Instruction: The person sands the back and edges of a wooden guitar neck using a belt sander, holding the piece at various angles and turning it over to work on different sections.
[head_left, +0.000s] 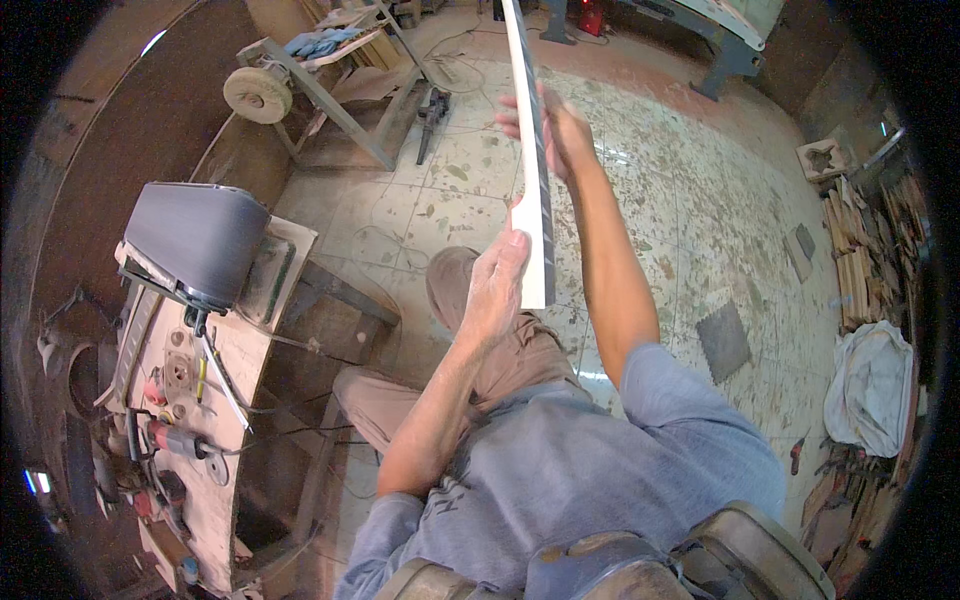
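Observation:
A long pale bar with a dark face crossed by light slanting lines looks like a guitar neck [534,215]. It stands on end in front of me, seen nearly edge-on, its thicker part nearest my body. Closed around that lower part is my left hand [500,272], thumb on the pale edge. Farther up, my right hand [568,132] is behind the neck, its fingers stretched out past the left edge and smeared by motion. Whether the right palm touches the neck is hidden.
To my left, a workbench [222,425] carries a grey box-shaped device [195,240], a power tool [175,438] and small parts. A wooden stand with a buffing wheel [258,95] is at the far left. Wood scraps [862,265] and a white sack [870,388] line the right side.

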